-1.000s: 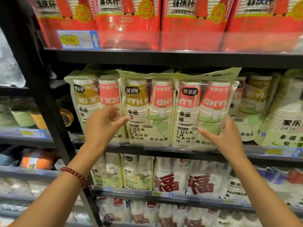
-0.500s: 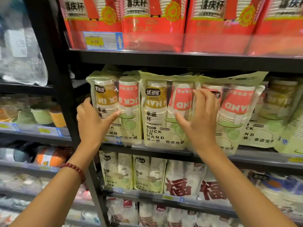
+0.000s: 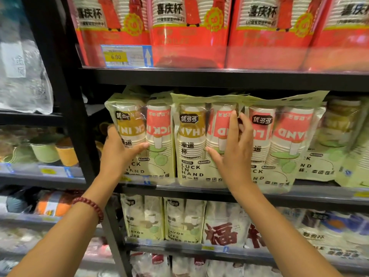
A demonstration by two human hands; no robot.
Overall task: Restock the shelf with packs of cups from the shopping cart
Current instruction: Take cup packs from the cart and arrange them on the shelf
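Three pale green packs of paper cups stand upright side by side on the middle shelf (image 3: 199, 191). My left hand (image 3: 117, 154) grips the left pack (image 3: 157, 124) at its left edge, thumb across the front and fingers behind it. My right hand (image 3: 233, 154) lies flat with straight fingers on the right side of the middle pack (image 3: 191, 140), its fingertips at the seam with the right pack (image 3: 283, 136). The shopping cart is out of view.
Red cup packs (image 3: 189, 27) fill the shelf above, behind a price tag (image 3: 125, 55). More cup packs (image 3: 183, 218) line the shelf below. A black upright post (image 3: 65, 96) borders the bay on the left, with bowls (image 3: 44, 150) beyond it. Other green packs stand at the far right.
My right hand moved left from the right pack's outer edge to the middle pack. My left hand slid left from the left pack's front to its left edge.
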